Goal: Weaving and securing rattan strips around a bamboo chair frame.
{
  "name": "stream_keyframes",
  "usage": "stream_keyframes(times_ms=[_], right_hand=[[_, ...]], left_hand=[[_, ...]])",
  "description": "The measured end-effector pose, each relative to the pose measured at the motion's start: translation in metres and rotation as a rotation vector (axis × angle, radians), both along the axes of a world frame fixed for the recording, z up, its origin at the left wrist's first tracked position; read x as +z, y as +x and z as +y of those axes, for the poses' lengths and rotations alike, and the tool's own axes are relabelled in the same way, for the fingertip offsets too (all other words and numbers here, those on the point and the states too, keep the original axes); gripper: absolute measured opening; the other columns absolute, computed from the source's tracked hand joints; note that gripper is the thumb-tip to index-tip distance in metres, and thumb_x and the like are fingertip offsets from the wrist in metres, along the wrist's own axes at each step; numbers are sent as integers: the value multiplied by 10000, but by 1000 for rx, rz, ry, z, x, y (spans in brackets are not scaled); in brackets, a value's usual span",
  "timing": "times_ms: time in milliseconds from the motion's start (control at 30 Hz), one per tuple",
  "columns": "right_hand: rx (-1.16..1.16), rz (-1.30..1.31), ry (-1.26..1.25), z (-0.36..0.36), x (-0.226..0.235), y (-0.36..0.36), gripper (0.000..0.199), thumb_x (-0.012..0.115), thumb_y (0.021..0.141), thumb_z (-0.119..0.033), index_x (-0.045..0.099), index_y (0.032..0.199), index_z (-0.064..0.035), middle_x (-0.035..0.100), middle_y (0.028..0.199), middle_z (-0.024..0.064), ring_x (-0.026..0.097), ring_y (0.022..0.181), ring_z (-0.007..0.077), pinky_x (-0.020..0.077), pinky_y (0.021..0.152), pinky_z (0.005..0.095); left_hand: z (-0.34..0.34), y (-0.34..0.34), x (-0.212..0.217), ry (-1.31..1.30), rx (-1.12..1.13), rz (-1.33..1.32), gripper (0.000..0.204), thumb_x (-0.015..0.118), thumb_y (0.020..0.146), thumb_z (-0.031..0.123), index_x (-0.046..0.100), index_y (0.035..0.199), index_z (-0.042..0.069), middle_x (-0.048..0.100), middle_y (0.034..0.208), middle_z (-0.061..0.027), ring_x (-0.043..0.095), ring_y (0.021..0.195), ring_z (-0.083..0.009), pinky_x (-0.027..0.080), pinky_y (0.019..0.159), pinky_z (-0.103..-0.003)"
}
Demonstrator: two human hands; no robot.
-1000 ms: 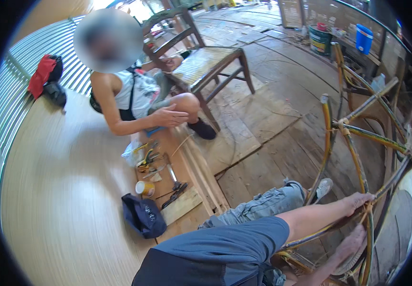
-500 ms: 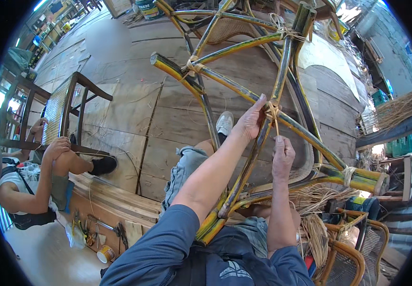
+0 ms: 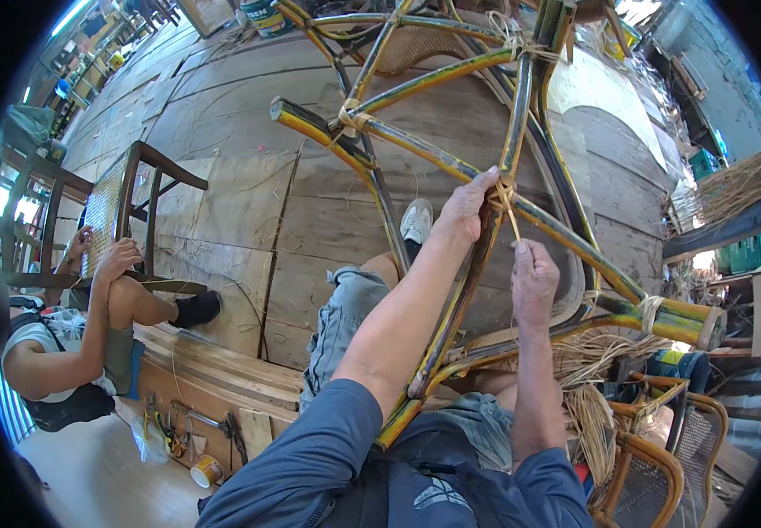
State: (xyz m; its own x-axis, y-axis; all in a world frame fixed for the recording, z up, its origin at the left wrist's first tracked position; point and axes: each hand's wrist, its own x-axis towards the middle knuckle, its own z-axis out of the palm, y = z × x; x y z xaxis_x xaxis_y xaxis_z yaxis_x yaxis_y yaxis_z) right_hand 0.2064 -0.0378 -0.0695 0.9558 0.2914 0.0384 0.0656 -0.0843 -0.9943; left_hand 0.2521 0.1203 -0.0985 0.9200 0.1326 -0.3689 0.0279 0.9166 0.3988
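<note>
A frame of mottled green-yellow poles (image 3: 438, 81) stands before me, its near end leaning toward my lap. Several of its joints are bound with pale cane, among them the far left lashing (image 3: 351, 116). My left hand (image 3: 467, 211) is wrapped round the pole at the middle joint, thumb up beside the crossed lashing (image 3: 504, 194). From that lashing a thin cane strip (image 3: 513, 224) runs taut down to my right hand (image 3: 534, 280), which pinches it between thumb and fingers. The palm of my left hand is hidden.
On the left, a co-worker's hand (image 3: 118, 259) rests at a dark chair with a woven seat (image 3: 102, 207). Pliers (image 3: 169, 431) and a yellow tub (image 3: 206, 471) lie below. At the right are loose cane strips (image 3: 593, 431) and woven-backed chairs (image 3: 644, 475).
My right hand has moved slightly right and up, still pinching the strip, which now slants more to the right. My left hand stays at the joint. The whole view has shifted a little.
</note>
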Motion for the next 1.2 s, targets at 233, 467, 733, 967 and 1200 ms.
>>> stream_keyframes(times_ms=[233,467,733,967,1200], right_hand=[[-24,-238,-192,-2,-24,4,133,525,883,-113,580,900,7,478,653,2,406,602,59,366,536,222],[-105,-285,-249,-5,-58,14,174,504,894,-168,575,908,-10,548,689,68,477,623,150,417,602,278],[-195,-214,-386,-95,-108,-35,320,496,885,-237,519,1094,3,561,938,139,535,846,217,417,772,318],[-262,-180,-744,-203,-98,-77,326,526,867,-233,528,1069,23,562,980,186,523,926,316,393,833,364],[-295,-383,-1097,-220,-104,-121,313,532,850,-258,552,1003,14,571,953,183,523,881,348,402,791,396]], left_hand=[[-2,-3,7,5,35,-15,267,599,842,238,574,958,-1,636,878,-136,609,739,-199,510,691,-315],[-1,-22,9,9,-43,-106,378,500,889,362,579,999,10,632,903,-106,605,776,-201,504,696,-303],[-8,-54,-4,62,-201,-62,344,495,896,337,540,1103,65,612,968,-79,615,809,-216,502,624,-293],[-20,-73,-7,125,-180,-142,305,573,861,247,497,1105,81,581,906,-30,587,708,-146,481,537,-264],[-15,-67,-9,-2,-181,-213,329,566,851,153,457,1147,60,546,1028,-49,599,794,-175,503,580,-278]])
